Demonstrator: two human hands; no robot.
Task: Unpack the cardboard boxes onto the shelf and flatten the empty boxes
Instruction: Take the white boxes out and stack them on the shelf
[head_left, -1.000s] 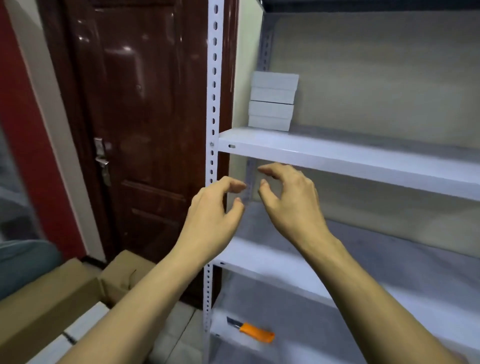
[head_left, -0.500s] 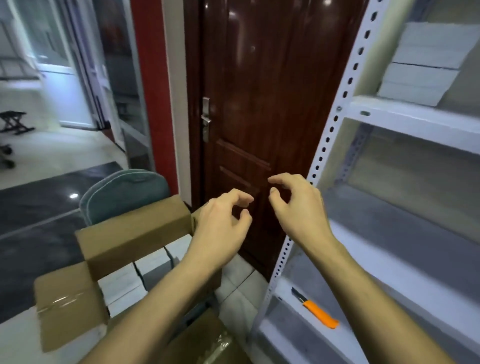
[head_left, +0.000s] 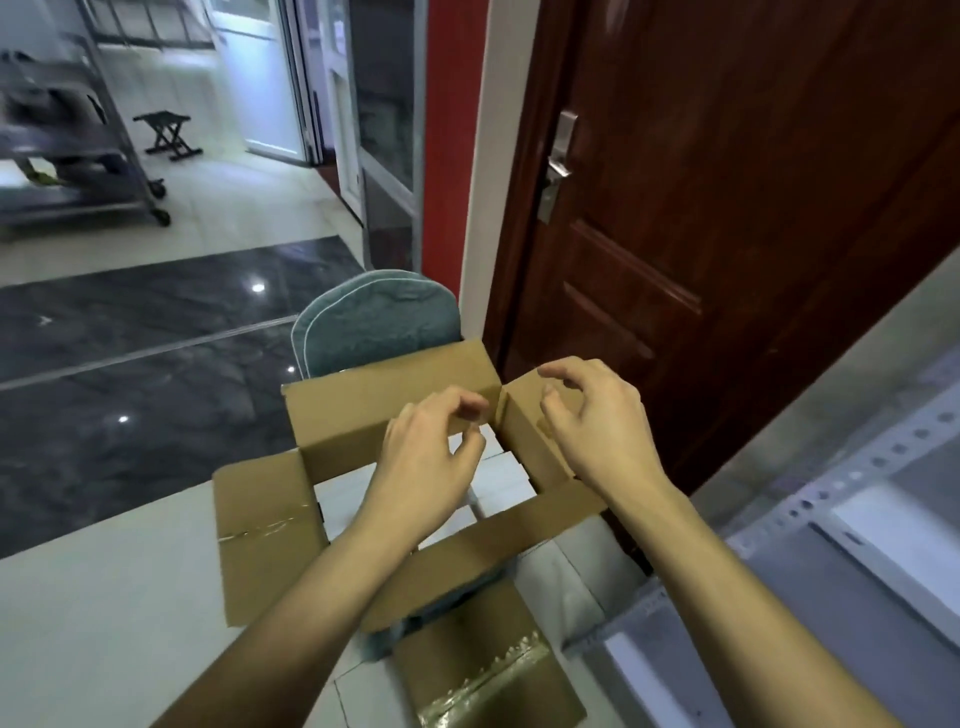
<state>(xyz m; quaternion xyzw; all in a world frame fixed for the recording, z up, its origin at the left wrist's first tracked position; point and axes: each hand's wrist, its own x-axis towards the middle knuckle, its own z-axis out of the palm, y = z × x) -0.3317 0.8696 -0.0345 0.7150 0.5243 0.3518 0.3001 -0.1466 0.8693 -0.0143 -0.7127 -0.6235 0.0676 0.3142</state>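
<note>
An open cardboard box (head_left: 270, 525) stands on the floor in the middle of the head view, its flaps spread outward. Several small white boxes (head_left: 501, 480) lie packed inside it. My left hand (head_left: 423, 462) hovers over the box's opening with loosely curled fingers and holds nothing. My right hand (head_left: 597, 426) hangs above the box's right flap, fingers also loosely curled and empty. A second cardboard box (head_left: 488, 670) with shiny tape sits on the floor just below the first. The white metal shelf (head_left: 883, 530) shows at the right edge.
A dark brown door (head_left: 727, 208) with a metal handle stands behind the box. A teal cushioned seat (head_left: 374, 322) is right behind the box. Farther left are a dark glossy floor strip, a wheeled metal trolley (head_left: 78, 171) and a small folding stool (head_left: 169, 135).
My view has swung left and down from the shelf to the open box. Both empty hands have travelled with it and now hover over the box's opening.
</note>
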